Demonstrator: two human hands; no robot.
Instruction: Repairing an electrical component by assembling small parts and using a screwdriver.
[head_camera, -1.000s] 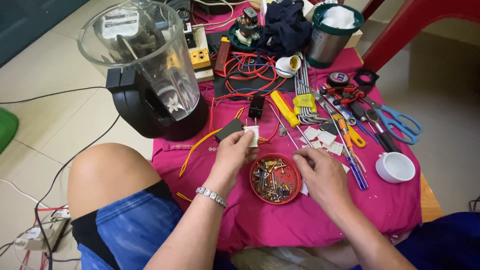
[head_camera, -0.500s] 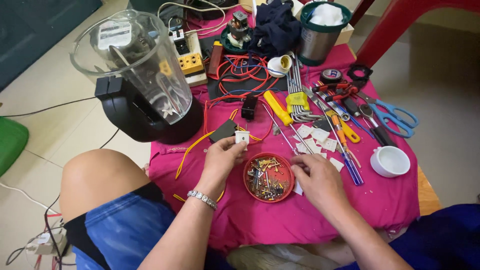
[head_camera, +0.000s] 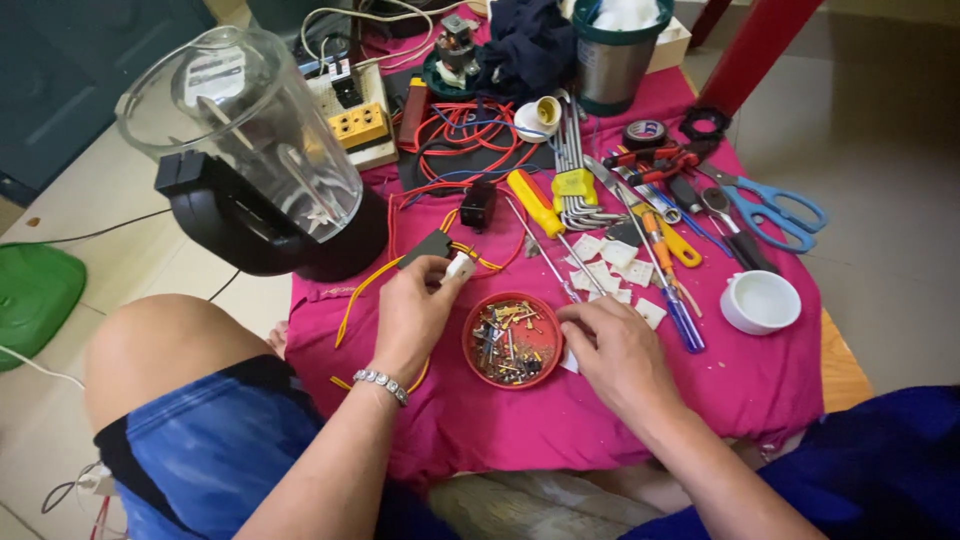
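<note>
Pinching a small white plug (head_camera: 459, 266) on yellow wires (head_camera: 362, 290) just left of the red dish of screws (head_camera: 512, 340), the left hand (head_camera: 415, 315) sits opposite the right hand (head_camera: 615, 350), whose curled fingertips touch the dish's right rim.

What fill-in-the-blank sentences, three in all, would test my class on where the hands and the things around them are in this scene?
1. The left hand holds a small ____ part between its fingertips.
2. The right hand rests beside a round ____ dish full of small metal pieces.
3. The table is covered with a ____ cloth.

Missing words: white; red; pink
</note>
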